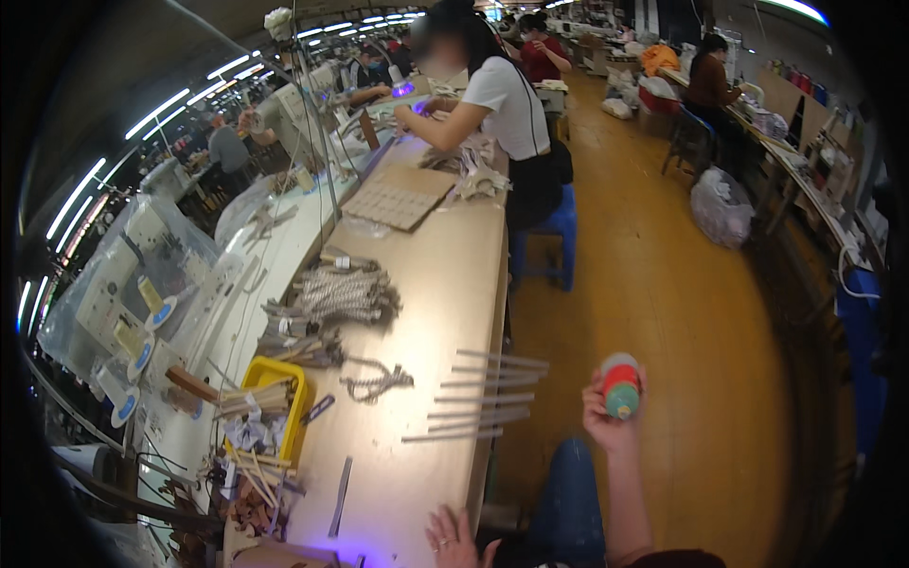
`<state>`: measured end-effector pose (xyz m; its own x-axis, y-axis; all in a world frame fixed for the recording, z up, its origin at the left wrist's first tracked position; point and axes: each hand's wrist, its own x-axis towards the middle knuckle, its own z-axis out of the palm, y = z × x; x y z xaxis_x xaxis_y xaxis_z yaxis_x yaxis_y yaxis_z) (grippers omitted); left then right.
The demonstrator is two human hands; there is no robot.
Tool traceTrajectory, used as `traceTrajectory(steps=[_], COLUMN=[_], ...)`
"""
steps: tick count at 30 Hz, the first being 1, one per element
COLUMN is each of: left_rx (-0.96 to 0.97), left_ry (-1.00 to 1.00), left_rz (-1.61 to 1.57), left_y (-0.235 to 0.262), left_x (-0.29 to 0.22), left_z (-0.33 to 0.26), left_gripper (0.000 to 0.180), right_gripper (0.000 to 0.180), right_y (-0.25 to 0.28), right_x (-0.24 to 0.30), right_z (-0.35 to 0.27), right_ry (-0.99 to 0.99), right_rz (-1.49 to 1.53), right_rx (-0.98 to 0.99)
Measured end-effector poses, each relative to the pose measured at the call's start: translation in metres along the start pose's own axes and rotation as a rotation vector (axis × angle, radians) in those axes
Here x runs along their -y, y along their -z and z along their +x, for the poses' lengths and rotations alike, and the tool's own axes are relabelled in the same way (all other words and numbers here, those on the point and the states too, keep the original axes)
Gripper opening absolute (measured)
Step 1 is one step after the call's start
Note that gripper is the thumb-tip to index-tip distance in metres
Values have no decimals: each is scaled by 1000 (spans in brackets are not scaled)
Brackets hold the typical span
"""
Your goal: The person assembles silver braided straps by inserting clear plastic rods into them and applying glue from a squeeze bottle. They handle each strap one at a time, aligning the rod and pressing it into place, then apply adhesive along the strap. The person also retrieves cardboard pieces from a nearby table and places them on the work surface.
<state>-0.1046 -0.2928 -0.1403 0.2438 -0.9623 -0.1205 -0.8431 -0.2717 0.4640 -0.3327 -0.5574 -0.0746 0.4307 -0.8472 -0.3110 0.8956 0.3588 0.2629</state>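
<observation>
In my right hand, out over the floor past the table's right edge, is a small rounded red and green container with a pale far end. My fingers wrap round its sides; its exact kind is unclear. My left hand rests at the near edge of the table, fingers spread and holding nothing. Beyond it, several thin grey strips lie roughly parallel, some overhanging the right edge. A single grey strip lies apart to the left.
A yellow bin with sticks and scraps stands on the left, near bundles of braided cord. Farther along are a brown cardboard sheet and a seated co-worker on a blue stool. Plastic-covered sewing machines line the left.
</observation>
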Motion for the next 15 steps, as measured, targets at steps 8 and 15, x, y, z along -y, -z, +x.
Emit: traceTrajectory(steps=[8, 15], left_rx=[-54, 43], left_ry=[72, 110], left_rz=[252, 352], left_y=[1, 21], left_x=[7, 3], left_z=[42, 72], left_gripper=[102, 90], right_gripper=[66, 64], right_y=[-1, -54], right_x=[151, 221], right_z=[29, -21], right_ry=[417, 471], right_rz=[115, 163], right_rx=[-151, -208])
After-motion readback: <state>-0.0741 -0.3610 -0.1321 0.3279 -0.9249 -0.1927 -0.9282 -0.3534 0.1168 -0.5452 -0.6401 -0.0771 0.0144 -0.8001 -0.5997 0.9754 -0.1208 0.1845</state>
